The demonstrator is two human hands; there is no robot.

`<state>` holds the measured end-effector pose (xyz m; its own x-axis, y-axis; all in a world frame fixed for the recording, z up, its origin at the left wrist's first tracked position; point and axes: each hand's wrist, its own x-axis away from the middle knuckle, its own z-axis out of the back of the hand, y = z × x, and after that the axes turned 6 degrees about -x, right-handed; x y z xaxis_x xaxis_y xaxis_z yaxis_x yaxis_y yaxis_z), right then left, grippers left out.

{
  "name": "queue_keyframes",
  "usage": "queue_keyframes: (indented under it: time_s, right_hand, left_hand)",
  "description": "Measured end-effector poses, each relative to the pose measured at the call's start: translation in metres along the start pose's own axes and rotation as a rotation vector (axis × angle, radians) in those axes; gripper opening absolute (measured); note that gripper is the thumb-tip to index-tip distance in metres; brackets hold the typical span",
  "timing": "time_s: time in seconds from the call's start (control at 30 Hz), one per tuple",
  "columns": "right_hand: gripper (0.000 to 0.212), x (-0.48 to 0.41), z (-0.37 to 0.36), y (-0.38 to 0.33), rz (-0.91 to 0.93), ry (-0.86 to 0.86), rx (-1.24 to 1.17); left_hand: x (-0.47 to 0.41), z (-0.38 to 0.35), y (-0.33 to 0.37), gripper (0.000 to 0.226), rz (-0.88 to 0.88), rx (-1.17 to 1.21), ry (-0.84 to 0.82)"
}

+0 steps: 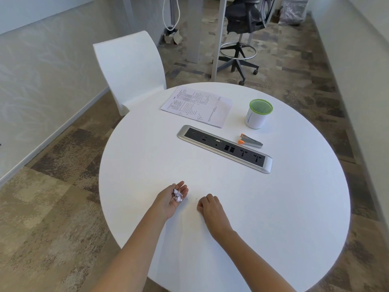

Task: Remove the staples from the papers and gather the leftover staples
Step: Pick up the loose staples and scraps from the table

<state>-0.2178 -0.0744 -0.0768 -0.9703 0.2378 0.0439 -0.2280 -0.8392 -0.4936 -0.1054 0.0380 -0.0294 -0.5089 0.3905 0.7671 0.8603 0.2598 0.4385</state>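
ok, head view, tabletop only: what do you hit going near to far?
right hand → left hand cupping paper scraps → power strip → staple remover → green-rimmed cup → papers

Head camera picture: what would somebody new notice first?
Probably the left hand, palm up near the table's front edge, cupping small bits of paper scraps, with the right hand curled beside it. Further back, a silver socket strip crosses the middle, with a green-rimmed cup and printed papers behind.
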Motion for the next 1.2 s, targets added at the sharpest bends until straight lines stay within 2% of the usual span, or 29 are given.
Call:
queue_keyframes:
  time_s: [0.2, 0.27, 0.4, 0.57, 0.73, 1.0, 1.2]
  right_hand:
    - [0.016, -0.011, 0.014, -0.002, -0.186, 0.061, -0.338]
    - [0.019, -0.013, 0.019, -0.002, -0.204, 0.072, -0.385]
    - [0.026, -0.011, 0.019, -0.001, -0.132, 0.083, -0.306]
    - [0.033, -0.004, 0.009, -0.001, 0.115, -0.021, -0.101]
    - [0.022, 0.007, 0.004, 0.006, 0.239, -0.055, 0.008]
    - [0.030, 0.004, 0.010, -0.005, 0.169, -0.067, 0.072]
    - [0.031, -0.001, 0.007, -0.009, 0.096, -0.008, 0.007]
  left_hand:
    - [0.004, 0.002, -0.001, 0.034, 0.000, 0.004, 0.007]
    - [0.004, 0.004, -0.002, 0.035, 0.000, 0.009, 0.004]
    - [0.003, 0.007, -0.002, 0.034, -0.015, 0.014, 0.007]
    - [0.003, 0.008, -0.002, 0.033, -0.022, 0.011, 0.015]
    - [0.005, 0.005, -0.002, 0.033, -0.019, -0.016, 0.017]
    - [0.004, 0.002, -0.005, 0.034, -0.002, -0.029, 0.021]
    - [0.003, 0.000, -0.006, 0.033, -0.001, -0.040, 0.014]
